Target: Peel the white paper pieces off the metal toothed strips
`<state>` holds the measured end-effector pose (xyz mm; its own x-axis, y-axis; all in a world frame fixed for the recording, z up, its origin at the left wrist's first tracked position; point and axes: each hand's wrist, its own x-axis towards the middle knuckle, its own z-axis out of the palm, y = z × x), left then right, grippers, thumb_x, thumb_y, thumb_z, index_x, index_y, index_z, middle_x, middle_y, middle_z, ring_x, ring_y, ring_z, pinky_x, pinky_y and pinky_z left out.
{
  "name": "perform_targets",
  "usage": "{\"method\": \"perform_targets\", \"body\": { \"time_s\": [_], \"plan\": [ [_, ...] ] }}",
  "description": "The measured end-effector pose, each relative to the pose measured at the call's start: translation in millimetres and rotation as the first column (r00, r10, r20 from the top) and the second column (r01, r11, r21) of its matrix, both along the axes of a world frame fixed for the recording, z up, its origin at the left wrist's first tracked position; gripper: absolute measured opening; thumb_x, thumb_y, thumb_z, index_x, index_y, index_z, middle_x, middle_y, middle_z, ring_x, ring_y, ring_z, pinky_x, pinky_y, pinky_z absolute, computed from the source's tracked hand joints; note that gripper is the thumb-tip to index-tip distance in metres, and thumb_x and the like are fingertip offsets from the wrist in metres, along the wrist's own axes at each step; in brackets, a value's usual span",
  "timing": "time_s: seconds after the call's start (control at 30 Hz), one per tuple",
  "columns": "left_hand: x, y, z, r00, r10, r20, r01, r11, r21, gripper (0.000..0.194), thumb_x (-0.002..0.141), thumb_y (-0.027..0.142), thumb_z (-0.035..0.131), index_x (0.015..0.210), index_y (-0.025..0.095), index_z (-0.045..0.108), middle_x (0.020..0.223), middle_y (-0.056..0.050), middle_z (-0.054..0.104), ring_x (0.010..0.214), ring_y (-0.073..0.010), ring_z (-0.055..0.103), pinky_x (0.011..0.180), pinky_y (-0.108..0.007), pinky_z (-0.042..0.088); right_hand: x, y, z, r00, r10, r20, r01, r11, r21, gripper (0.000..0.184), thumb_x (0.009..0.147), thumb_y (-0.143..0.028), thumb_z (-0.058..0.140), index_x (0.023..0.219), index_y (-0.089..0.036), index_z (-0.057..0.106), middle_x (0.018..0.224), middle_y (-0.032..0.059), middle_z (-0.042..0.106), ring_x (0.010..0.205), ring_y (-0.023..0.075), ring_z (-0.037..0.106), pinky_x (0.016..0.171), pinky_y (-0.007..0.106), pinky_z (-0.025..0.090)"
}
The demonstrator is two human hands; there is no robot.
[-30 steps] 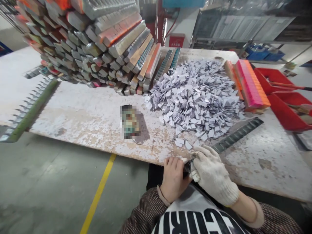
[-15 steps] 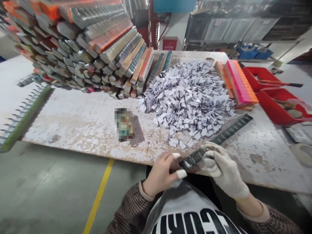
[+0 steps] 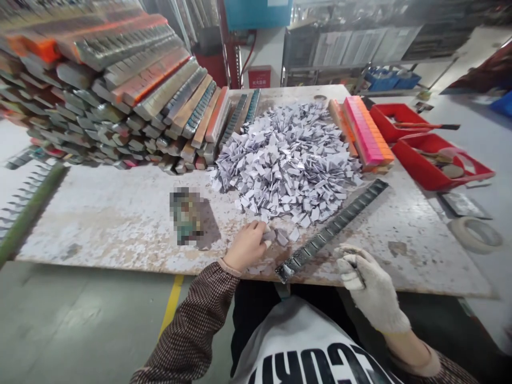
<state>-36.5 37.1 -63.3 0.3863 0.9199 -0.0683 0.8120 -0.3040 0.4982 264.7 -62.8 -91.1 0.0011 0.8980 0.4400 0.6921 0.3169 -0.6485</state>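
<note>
Head view. The bare left hand [image 3: 247, 246] reaches forward onto the table [image 3: 120, 213], its fingers curled round a paper tag [image 3: 269, 234] at the near fringe of the tag pile [image 3: 286, 160]; two or three loose tags lie just right of its fingertips. The gloved right hand [image 3: 360, 277] sits at the table's near edge, fingers bent in loosely; whether it holds anything small I cannot tell. Between the two hands lies the dark metal strip [image 3: 332, 229], its near end poking just over the table edge by the person's lap, its far end running away to the right past the pile.

To do the pick well, my judgement is that the left fingers should pinch one tag only from the loose fringe, not dig into the heap, while the right hand steadies the strip's near end so it does not tip off the edge.

Room: left of the left hand the board is mostly bare apart from a blurred small object [image 3: 186, 216], so the elbow can swing there. Ahead and left stands the stack of bars [image 3: 120, 106]. Beyond the right hand are pink blocks [image 3: 366, 133] and red trays [image 3: 432, 160]; a tape roll [image 3: 476, 233] lies well right.
</note>
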Motion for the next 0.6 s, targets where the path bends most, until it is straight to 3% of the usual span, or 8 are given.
{"method": "perform_targets", "body": {
  "time_s": [0.17,0.33,0.4,0.47,0.5,0.6],
  "plan": [
    [-3,-4,-7.9,0.957,0.153,0.248,-0.138,0.987,-0.080,0.012,0.089,0.018,0.062,0.093,0.023,0.051,0.090,-0.003,0.067,0.084,-0.0233,0.066,0.076,-0.033,0.049,-6,6,4.1,0.999,0.042,0.009,-0.043,0.998,0.035,0.010,0.102,-0.026,0.061,0.093,-0.025,0.065,0.113,0.0084,0.071,0.112,0.0259,0.068,0.097,0.044,0.058],
    [-3,-15,-7.6,0.794,0.280,0.540,-0.206,0.959,-0.194,0.017,0.090,0.031,0.065,0.085,0.020,0.053,0.086,-0.003,0.070,0.080,-0.0182,0.067,0.075,-0.029,0.052,-14,15,7.6,0.997,0.067,-0.032,-0.063,0.993,0.103,0.012,0.100,-0.026,0.060,0.089,-0.026,0.065,0.111,0.0102,0.072,0.110,0.0294,0.070,0.091,0.047,0.062],
    [1,-25,-0.7,0.629,0.349,0.694,-0.171,0.934,-0.315,0.023,0.086,0.036,0.074,0.086,0.018,0.060,0.093,-0.005,0.074,0.085,-0.0187,0.068,0.079,-0.029,0.053,-23,19,12.6,0.995,0.094,-0.020,-0.090,0.985,0.147,0.010,0.099,-0.026,0.061,0.090,-0.026,0.065,0.109,0.0099,0.073,0.113,0.0306,0.069,0.096,0.050,0.061],
    [8,-38,8.1,0.388,0.443,0.808,-0.120,0.893,-0.433,0.030,0.078,0.039,0.085,0.090,0.016,0.069,0.097,-0.007,0.075,0.087,-0.0189,0.067,0.081,-0.029,0.052,-34,23,21.0,0.990,0.141,0.011,-0.141,0.975,0.174,0.003,0.098,-0.025,0.063,0.096,-0.026,0.065,0.114,0.0099,0.072,0.119,0.0309,0.067,0.101,0.052,0.058],
    [14,-45,12.4,0.279,0.481,0.831,-0.100,0.875,-0.473,0.034,0.074,0.038,0.089,0.092,0.015,0.072,0.096,-0.006,0.075,0.086,-0.0180,0.066,0.080,-0.028,0.052,-41,25,26.1,0.985,0.170,0.032,-0.173,0.968,0.180,0.004,0.097,-0.024,0.064,0.101,-0.025,0.065,0.119,0.0104,0.071,0.123,0.0313,0.065,0.103,0.053,0.057],
    [35,-69,24.1,0.063,0.553,0.830,-0.035,0.833,-0.552,0.042,0.063,0.032,0.098,0.094,0.016,0.075,0.083,0.000,0.068,0.074,-0.0122,0.058,0.070,-0.023,0.047,-62,25,40.9,0.956,0.283,0.073,-0.292,0.936,0.196,0.020,0.097,-0.028,0.066,0.116,-0.023,0.065,0.131,0.0132,0.066,0.132,0.0346,0.058,0.108,0.056,0.054]
  ]
}}
